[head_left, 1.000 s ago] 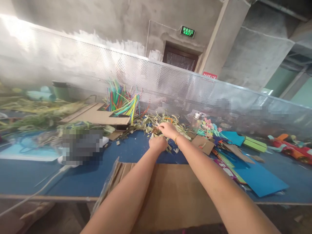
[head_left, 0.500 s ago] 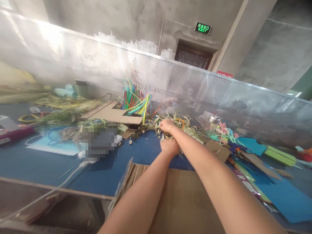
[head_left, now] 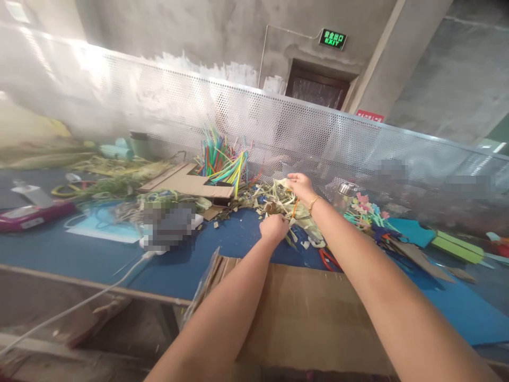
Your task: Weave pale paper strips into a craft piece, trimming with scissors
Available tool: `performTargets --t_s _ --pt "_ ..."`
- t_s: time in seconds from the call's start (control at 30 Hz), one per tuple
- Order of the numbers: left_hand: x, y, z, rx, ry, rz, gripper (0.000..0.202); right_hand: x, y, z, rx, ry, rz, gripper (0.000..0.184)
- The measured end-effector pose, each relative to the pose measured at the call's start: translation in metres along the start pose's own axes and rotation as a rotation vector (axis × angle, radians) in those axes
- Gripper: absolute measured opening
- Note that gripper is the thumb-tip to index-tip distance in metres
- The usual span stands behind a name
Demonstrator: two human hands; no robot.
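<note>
My right hand (head_left: pixel 301 188), with a bracelet at the wrist, is raised over a pile of dried plant scraps (head_left: pixel 260 196). Its fingers pinch a pale, yellowish husk-like strip (head_left: pixel 283 183) that hangs towards the pile. Lower and nearer to me, my left hand (head_left: pixel 274 228) is closed at the front edge of the pile. A brown leaf-like piece (head_left: pixel 272 208) shows just beyond its fingers; what the hand grips is hidden. Red-orange handles (head_left: pixel 328 260), seemingly of scissors, lie under my right forearm.
An open cardboard box (head_left: pixel 310 313) stands in front of me against the blue table (head_left: pixel 230 249). Colourful pipe cleaners (head_left: pixel 222 159) stand behind a flat cardboard piece (head_left: pixel 178 180). A white cable (head_left: pixel 79 313) crosses the left side. A perforated metal screen (head_left: pixel 254 114) borders the back.
My right hand has risen away from the pile, drawing up the pale strip. My left hand has moved slightly nearer to me and stays closed. The red-orange handles have come into view.
</note>
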State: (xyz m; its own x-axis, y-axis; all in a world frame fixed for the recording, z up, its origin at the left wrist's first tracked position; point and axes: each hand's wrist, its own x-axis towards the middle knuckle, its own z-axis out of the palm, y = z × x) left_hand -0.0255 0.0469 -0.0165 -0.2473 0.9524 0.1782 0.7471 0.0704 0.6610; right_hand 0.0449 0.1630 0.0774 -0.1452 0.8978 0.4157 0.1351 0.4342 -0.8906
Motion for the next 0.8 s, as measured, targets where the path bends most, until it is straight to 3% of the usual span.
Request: performTargets --t_s 0.1,0.2,0.37,0.5,0.63,0.8 --pt "0.008 -0.002 0.002 -0.290 0.120 0.029 0.031 -0.017 0.004 -0.014 0.137 -0.037 0.006 0.028" --pt "0.015 -0.002 0.006 -0.648 0.180 0.061 0.036 -0.044 0.017 -0.022 0.119 -0.035 0.037 0.024" --pt "0.017 0.003 0.011 -1.144 0.056 0.053 0.040 -0.092 0.047 -0.024 0.058 -0.053 0.031 0.029" --pt "0.015 0.005 0.010 -1.283 -0.012 0.015 0.031 -0.104 0.061 -0.031 0.086 -0.021 0.039 0.027" --pt "0.013 0.003 0.008 -1.292 -0.036 -0.077 0.026 -0.097 0.070 -0.051 0.037 0.184 0.050 0.031" --pt "0.012 0.005 0.006 -1.304 -0.132 -0.040 0.037 -0.095 0.078 -0.075 -0.330 0.350 -0.022 0.041"
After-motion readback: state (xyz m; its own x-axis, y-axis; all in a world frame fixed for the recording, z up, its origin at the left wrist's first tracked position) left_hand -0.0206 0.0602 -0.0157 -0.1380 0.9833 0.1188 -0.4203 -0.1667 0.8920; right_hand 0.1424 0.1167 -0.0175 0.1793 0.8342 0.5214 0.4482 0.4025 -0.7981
